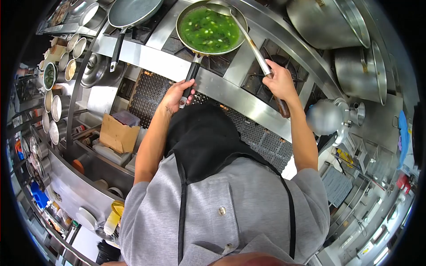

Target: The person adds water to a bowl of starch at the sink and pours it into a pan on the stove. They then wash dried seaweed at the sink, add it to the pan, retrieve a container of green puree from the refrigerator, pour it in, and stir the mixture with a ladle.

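My left hand is closed around the black handle of a frying pan on the stove. Green liquid with leafy bits and small pale pieces fills much of that pan. In my right hand is a long-handled ladle, its shaft slanting up and left to the pan. The ladle's bowl sits at the pan's far rim, over or in the green liquid; I cannot tell which.
A second frying pan rests on the burners to the left. Large steel pots stand at the upper right. Several metal containers line the left side, near a cardboard box. A perforated black mat covers the floor.
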Demonstrator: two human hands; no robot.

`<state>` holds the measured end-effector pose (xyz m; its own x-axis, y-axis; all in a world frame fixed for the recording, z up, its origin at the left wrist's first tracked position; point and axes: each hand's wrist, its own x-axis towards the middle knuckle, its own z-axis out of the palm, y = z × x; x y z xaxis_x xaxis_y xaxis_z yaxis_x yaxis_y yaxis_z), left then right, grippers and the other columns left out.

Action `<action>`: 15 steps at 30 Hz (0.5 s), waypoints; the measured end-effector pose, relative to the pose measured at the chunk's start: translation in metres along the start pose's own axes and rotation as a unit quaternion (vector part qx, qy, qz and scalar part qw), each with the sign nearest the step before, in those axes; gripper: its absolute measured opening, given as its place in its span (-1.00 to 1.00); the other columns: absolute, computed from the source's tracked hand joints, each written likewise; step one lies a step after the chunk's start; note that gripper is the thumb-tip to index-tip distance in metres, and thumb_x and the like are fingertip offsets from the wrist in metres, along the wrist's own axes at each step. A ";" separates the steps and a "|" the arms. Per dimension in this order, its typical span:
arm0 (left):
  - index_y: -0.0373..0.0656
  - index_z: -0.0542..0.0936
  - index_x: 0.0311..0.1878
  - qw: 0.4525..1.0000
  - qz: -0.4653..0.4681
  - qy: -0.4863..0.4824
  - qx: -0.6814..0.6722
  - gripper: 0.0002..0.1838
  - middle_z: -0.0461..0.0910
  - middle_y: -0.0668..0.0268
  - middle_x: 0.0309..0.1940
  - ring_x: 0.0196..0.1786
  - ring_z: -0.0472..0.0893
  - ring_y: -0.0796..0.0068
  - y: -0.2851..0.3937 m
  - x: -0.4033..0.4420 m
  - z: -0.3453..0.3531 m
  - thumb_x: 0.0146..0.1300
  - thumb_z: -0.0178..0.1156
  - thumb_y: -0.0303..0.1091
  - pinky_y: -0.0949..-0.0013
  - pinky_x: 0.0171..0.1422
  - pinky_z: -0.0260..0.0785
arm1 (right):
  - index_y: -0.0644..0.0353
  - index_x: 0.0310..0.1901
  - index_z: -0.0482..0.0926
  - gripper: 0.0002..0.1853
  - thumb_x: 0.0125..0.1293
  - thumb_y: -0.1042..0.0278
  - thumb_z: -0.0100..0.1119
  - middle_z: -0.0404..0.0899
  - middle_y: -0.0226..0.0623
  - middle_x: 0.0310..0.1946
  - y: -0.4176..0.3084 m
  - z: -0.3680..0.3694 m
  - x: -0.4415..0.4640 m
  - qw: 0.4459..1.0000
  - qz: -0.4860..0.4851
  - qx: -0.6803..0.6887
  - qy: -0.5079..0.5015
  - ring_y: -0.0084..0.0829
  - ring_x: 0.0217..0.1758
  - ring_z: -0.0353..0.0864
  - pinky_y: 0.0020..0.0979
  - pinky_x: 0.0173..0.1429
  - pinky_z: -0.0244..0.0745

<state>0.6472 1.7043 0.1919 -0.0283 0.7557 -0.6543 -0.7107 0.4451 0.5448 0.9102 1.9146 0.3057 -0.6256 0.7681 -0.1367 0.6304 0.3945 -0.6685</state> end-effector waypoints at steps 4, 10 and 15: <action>-0.15 0.48 -0.17 0.999 0.002 0.016 0.048 -0.73 0.44 0.44 -0.54 -0.61 0.39 0.66 0.002 0.000 -0.002 0.35 0.16 -0.12 0.58 -0.59 0.24 | 0.41 0.19 0.41 -0.40 0.02 0.53 0.13 0.49 -0.30 -0.57 0.011 -0.001 -0.037 0.979 0.105 0.160 -0.067 -0.53 -0.63 0.46 -0.46 -0.50 0.37; -0.16 0.46 -0.15 1.000 0.000 0.006 0.025 -0.73 0.42 0.45 -0.52 -0.60 0.38 0.66 0.002 -0.003 0.005 0.36 0.15 -0.13 0.57 -0.59 0.24 | 0.40 0.28 0.29 -0.40 0.14 0.48 0.03 0.43 -0.38 -0.59 -0.049 0.006 -0.078 0.851 0.222 0.458 -0.128 -0.59 -0.70 0.39 -0.57 -0.68 0.29; -0.15 0.44 -0.16 1.000 -0.005 -0.001 0.019 -0.73 0.40 0.45 -0.53 -0.61 0.36 0.66 -0.007 -0.008 0.014 0.38 0.13 -0.13 0.56 -0.61 0.21 | 0.52 0.26 0.24 -0.43 0.20 0.45 -0.09 0.38 -0.31 -0.50 -0.053 0.005 -0.074 0.633 0.244 0.725 -0.124 -0.59 -0.69 0.33 -0.57 -0.72 0.31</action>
<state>0.6628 1.7021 0.2005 -0.0201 0.7518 -0.6591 -0.6837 0.4706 0.5577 0.9208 1.8343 0.3482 -0.6852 0.4469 -0.5751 -0.1949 -0.8733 -0.4464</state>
